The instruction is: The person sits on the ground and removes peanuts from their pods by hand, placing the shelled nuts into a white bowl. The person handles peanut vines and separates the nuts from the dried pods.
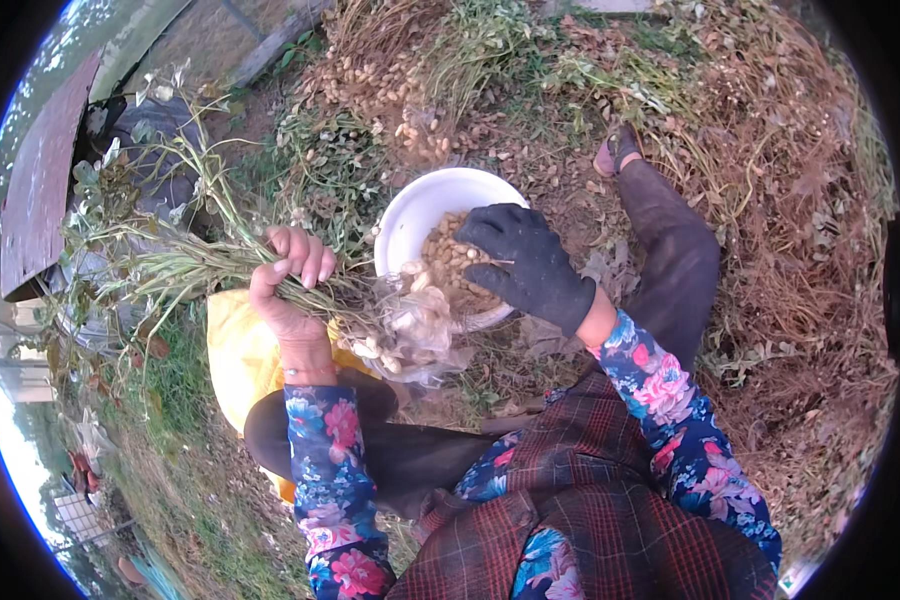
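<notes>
My bare left hand (pixel 292 281) is closed around the stems of a bunch of peanut plants (pixel 195 259). The leafy ends spread out to the left. Roots with several peanut pods (pixel 375 349) hang at the bunch's right end, beside a crumpled clear plastic bag (pixel 424 322) at the near rim of a white basin (pixel 405 217). Loose peanuts (pixel 442 247) fill part of the basin. Above them is my right hand (pixel 521 259) in a dark glove, thumb and fingers apart with peanuts visible through the gap. Its palm faces away from view.
A yellow sack (pixel 240 352) lies beside my bent left leg. Beyond the basin are a heap of peanuts (pixel 375 79) and pulled green plants (pixel 484 52). Dried vines (pixel 787 225) cover the ground on the right, past my outstretched leg (pixel 675 225). A rusty metal sheet (pixel 49 176) stands at left.
</notes>
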Action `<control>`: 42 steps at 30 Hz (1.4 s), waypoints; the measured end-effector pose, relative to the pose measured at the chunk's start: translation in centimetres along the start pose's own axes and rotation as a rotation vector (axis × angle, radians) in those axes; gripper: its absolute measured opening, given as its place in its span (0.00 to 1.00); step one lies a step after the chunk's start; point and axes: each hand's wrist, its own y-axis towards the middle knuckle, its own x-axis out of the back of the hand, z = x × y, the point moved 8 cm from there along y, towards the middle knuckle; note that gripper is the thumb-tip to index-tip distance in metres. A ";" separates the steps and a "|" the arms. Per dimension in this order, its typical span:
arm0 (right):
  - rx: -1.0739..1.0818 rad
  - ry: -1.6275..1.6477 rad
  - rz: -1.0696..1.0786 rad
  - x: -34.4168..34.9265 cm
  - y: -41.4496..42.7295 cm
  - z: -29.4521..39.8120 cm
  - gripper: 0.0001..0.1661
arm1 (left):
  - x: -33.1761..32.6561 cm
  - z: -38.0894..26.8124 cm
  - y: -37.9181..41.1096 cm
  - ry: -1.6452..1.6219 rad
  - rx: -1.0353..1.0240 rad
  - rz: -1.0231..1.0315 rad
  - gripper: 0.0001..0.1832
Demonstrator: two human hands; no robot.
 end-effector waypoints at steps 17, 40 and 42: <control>-0.595 1.205 0.378 -10.4 -3.5 -1.4 0.21 | -1.6 2.2 -0.6 0.011 0.075 0.131 0.10; -0.045 0.084 0.103 -6.4 -0.1 2.6 0.24 | 0.7 7.1 -2.2 0.244 0.181 -0.104 0.38; -0.040 -0.055 0.114 -6.5 -0.1 2.9 0.20 | 0.5 7.6 -2.6 0.244 0.163 -0.129 0.36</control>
